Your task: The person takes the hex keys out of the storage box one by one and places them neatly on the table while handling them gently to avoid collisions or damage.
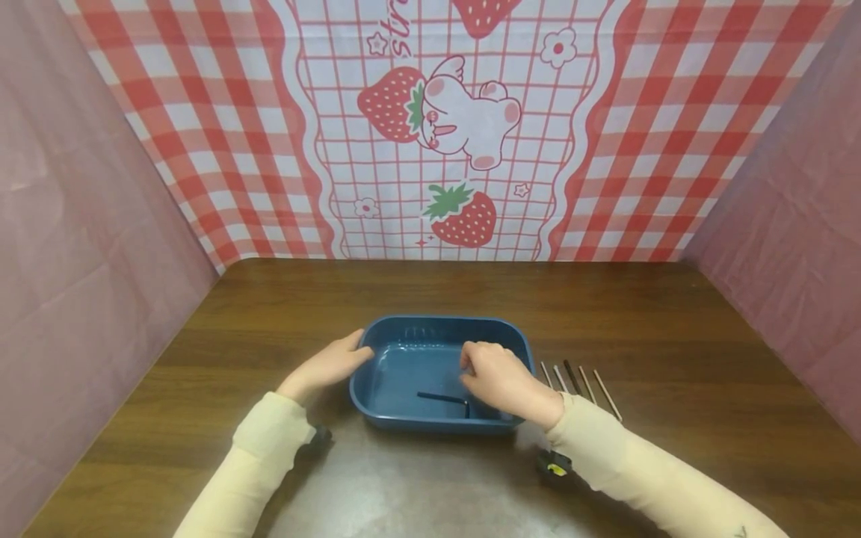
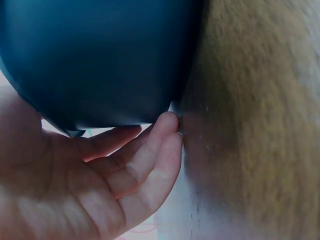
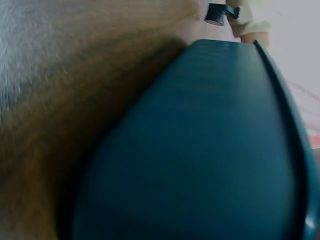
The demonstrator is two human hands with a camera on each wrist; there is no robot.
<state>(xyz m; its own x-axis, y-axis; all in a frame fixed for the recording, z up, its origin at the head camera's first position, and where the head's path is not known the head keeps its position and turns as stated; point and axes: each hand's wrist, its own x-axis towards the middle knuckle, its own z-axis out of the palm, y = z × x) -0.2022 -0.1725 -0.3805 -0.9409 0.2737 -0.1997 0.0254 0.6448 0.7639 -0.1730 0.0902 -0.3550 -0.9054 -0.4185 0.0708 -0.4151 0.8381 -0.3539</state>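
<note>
A blue plastic basin stands on the wooden table. My left hand holds its left rim, thumb over the edge; in the left wrist view the left hand's fingers curve along the outer wall of the basin. A black L-shaped hex key lies on the basin floor near the front wall. Over the right part of the basin is my right hand, fingers bent downward; whether they hold anything is hidden. The right wrist view shows only the basin's outer wall, not the right hand.
Several thin rods, light, silvery and black, lie side by side on the table right of the basin, partly behind the right forearm. A red-and-white checked cloth hangs behind the table, with pink cloth at both sides.
</note>
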